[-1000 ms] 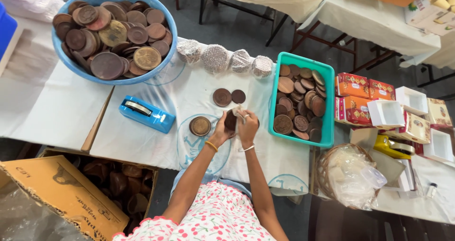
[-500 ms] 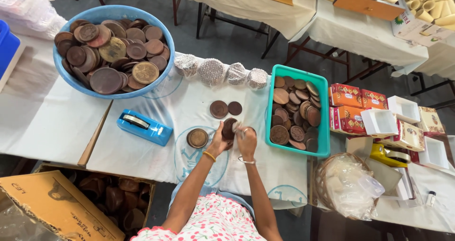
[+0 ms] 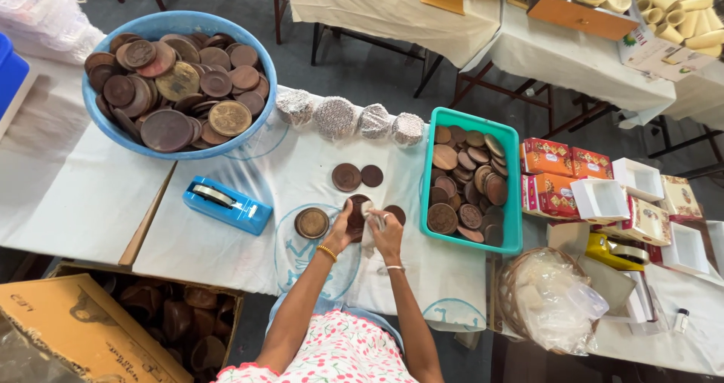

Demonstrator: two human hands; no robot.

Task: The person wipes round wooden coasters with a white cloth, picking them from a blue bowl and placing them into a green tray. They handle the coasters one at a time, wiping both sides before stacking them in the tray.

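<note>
Head camera view, looking straight down on a white cloth-covered table (image 3: 90, 202) where a person in a floral top works with both hands.

The left hand (image 3: 341, 228), with a gold bangle at the wrist, is closed around the lower edge of a round dark brown disc (image 3: 356, 209), holding it tilted just above the cloth. The right hand (image 3: 385, 228), with a pale bangle at the wrist, has its fingers curled narrowly around a small white cloth (image 3: 369, 221) and presses it against the right side of that same disc. The two hands touch the disc from opposite sides.

All places below are given from this held disc. Just to its left lies a round brass-coloured disc (image 3: 311, 222) flat on the cloth. Just to its right, half hidden by the right hand, lies another small brown disc (image 3: 395, 214). Just beyond it lie two more brown discs (image 3: 357, 176) side by side. Further beyond stand four foil-wrapped bundles (image 3: 347, 119) in a row. To the right sits a teal rectangular plastic tray (image 3: 513, 194) filled with brown discs. To the left lies a blue tape dispenser (image 3: 226, 204), and far to the upper left a large blue plastic basin (image 3: 162, 25) heaped with bigger brown and brass discs. Well to the lower left stands an open cardboard box (image 3: 83, 326) with dark items inside.
</note>
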